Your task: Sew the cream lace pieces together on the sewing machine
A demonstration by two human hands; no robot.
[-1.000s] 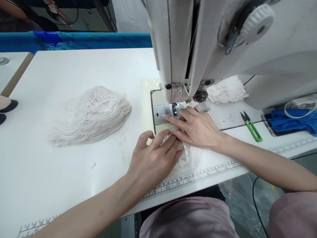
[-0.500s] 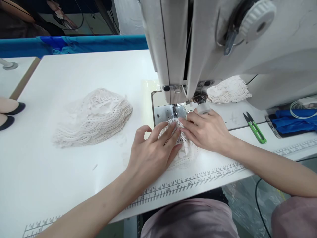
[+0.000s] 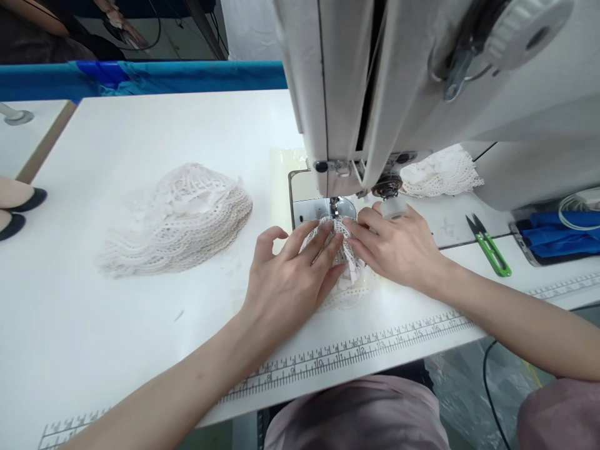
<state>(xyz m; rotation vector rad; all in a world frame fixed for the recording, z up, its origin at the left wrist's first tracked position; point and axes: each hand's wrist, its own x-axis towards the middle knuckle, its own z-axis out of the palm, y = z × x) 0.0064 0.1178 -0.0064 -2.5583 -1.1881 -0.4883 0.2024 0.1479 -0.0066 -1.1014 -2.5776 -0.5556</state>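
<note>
A small white lace piece [image 3: 345, 265] lies on the white table [image 3: 140, 325] with its far edge under the presser foot [image 3: 334, 209] of a white sewing machine [image 3: 422, 81]. My left hand [image 3: 288, 281] rests flat on the lace's left side, fingers stretched toward the needle. My right hand [image 3: 398, 250] presses the lace's right side, fingers extended and together, tips just beside the foot. Neither hand grips anything.
A heap of white lace pieces [image 3: 175, 219] sits to the left. More lace [image 3: 443, 175] lies behind the machine arm. Green thread snips [image 3: 490, 247] and a blue cloth [image 3: 557, 234] lie at the right. A printed ruler [image 3: 356, 347] runs along the table's front edge.
The lace piece has slid forward so its edge sits under the presser foot. Both hands moved up with it, fingertips closer to the needle.
</note>
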